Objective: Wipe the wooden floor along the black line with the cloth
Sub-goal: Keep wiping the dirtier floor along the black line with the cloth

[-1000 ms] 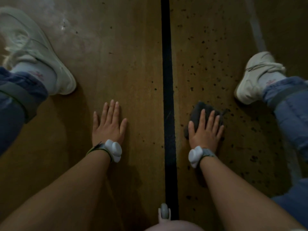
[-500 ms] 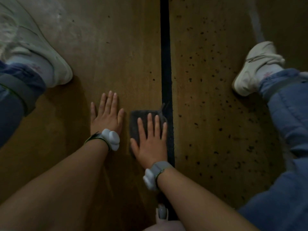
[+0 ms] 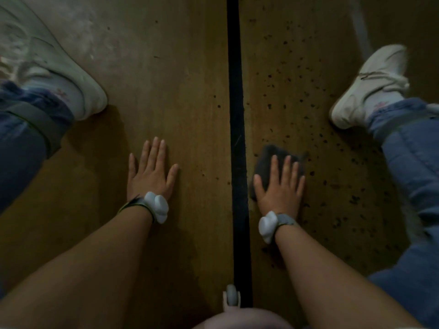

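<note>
Head camera: right hand (image 3: 280,188), fingers straight, presses the cloth (image 3: 264,161) flat at three o'clock of the black line (image 3: 234,91); left hand (image 3: 152,173) spread flat at nine o'clock.

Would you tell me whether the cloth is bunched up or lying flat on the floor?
Flat: the cloth lies as a pad under the straight fingers of the right hand. Folded layers: cannot tell.
</note>
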### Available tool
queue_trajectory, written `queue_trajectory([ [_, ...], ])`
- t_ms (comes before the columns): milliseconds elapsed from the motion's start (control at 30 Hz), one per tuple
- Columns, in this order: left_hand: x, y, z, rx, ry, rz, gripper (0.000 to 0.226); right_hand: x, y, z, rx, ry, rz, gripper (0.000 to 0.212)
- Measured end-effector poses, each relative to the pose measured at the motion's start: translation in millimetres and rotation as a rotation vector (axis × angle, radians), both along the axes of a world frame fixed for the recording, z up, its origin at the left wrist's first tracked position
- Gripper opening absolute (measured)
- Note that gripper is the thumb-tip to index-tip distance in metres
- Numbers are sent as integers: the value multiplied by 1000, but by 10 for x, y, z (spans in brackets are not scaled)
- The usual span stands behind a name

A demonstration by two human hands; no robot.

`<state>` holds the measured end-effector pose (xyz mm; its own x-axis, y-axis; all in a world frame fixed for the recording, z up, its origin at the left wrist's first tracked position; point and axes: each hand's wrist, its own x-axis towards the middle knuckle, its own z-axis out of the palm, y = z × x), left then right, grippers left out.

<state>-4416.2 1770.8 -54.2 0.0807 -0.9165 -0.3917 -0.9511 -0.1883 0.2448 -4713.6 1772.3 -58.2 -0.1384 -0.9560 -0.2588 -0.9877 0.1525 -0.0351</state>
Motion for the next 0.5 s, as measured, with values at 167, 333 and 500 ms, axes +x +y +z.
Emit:
queue_trajectory([
  [167,-104,185,65,15,10,23,67,-56,16,19,-15,13,-74,72],
  [333,-141,221,-25,6,-26,32,65,-35,26,-24,-15,67,-78,71],
  [500,-155,215,-31,-30,-40,45,63,196,108,-38,-30,46,-87,70],
])
